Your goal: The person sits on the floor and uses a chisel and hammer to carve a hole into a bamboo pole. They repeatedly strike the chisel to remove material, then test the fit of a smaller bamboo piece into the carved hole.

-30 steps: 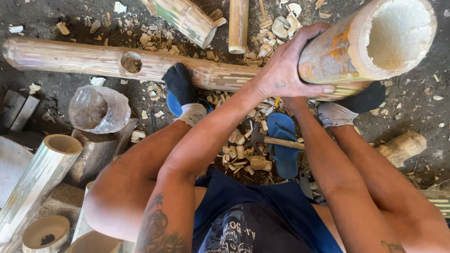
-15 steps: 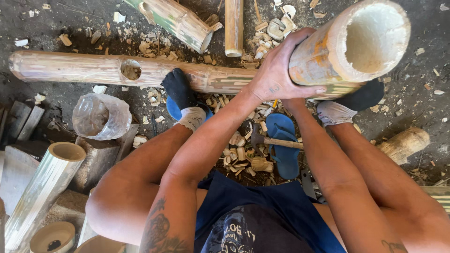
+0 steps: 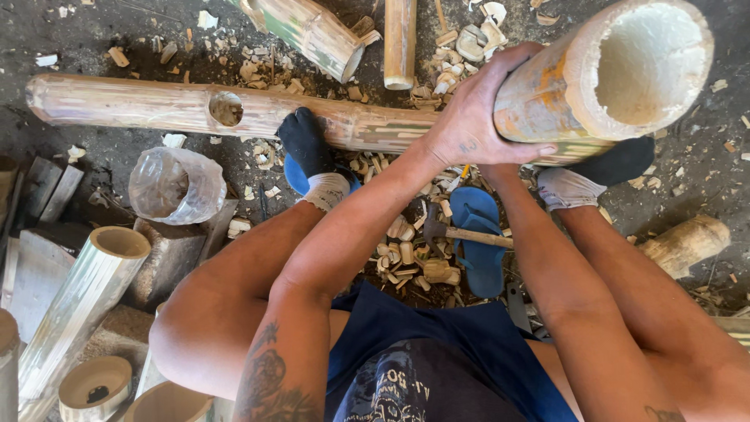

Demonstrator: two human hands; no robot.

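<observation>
Our left hand point(image 3: 469, 125) has its fingers point(image 3: 508, 66) wrapped over the top of the thick bamboo section point(image 3: 601, 78), with the thumb curled in underneath, so it's clamped snug around the tube near its lower end. Our right hand is hidden behind the left hand and the tube; we only see the right forearm point(image 3: 539, 258) running up under it, so we can't tell what those fingers are doing.

The tube sits raised above the ground, its hollow open end aimed up and to the right, toward the camera. Its long axis slopes from that mouth down and left into our grip.

Everything else, going by the bamboo section: right behind and below it lies the long bamboo pole point(image 3: 195, 109) with a round hole cut in it, stretched sideways across the dirt. Our feet in dark-toed socks point(image 3: 308, 148) rest against that pole. Further below the section, between our legs, there's a blue sandal point(image 3: 478, 242) and a small hammer point(image 3: 457, 233) lying on a heap of bamboo chips point(image 3: 406, 262). Well off to the lower left sits a crumpled clear plastic jar point(image 3: 176, 184).
</observation>
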